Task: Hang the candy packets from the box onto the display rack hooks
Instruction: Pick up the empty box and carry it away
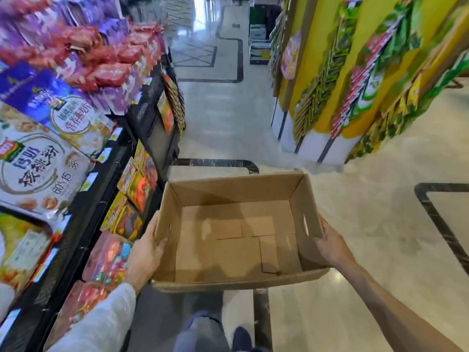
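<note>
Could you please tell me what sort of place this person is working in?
Most likely a supermarket aisle: stocked shelves with price tags on the left, a yellow display hung with snack packets on the right, and a polished tiled floor between them.

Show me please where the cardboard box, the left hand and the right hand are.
cardboard box (228, 252): head view, bare inner floor.
left hand (146, 252): head view, back of the hand.
right hand (331, 243): head view, back of the hand.

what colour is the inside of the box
Plain brown cardboard, empty; the box shows in the head view.
</note>
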Available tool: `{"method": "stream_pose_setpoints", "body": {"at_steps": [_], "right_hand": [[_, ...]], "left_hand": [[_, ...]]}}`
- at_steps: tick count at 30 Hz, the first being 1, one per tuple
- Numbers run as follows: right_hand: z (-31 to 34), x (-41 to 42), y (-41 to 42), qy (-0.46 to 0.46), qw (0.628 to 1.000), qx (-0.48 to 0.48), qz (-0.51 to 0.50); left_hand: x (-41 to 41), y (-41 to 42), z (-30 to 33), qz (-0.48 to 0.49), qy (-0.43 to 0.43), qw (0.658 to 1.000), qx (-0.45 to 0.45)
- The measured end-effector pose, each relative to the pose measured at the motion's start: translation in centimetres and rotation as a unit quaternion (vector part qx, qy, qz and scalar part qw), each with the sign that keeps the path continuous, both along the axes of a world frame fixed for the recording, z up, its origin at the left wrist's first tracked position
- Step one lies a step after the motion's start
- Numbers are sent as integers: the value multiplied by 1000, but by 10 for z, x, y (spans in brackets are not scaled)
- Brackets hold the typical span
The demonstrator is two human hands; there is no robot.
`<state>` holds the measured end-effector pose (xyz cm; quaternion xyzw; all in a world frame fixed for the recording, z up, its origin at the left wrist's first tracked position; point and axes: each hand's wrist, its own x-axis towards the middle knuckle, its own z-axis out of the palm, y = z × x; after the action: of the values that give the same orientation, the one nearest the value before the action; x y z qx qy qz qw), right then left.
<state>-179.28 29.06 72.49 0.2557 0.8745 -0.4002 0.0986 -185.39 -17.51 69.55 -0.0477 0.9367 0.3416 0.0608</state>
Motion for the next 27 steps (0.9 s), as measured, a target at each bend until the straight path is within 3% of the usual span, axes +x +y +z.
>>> {"method": "stream_pose_setpoints", "body": {"at_steps": [17, 27], "right_hand": [[-7, -466, 76, -19, 999, 21, -44], [-23, -741, 106, 9, 999, 26, 19]], "left_hand": [[-487, 87, -14, -19, -1, 1000, 5], [-746, 118, -2, 3, -6, 1000, -8]]}}
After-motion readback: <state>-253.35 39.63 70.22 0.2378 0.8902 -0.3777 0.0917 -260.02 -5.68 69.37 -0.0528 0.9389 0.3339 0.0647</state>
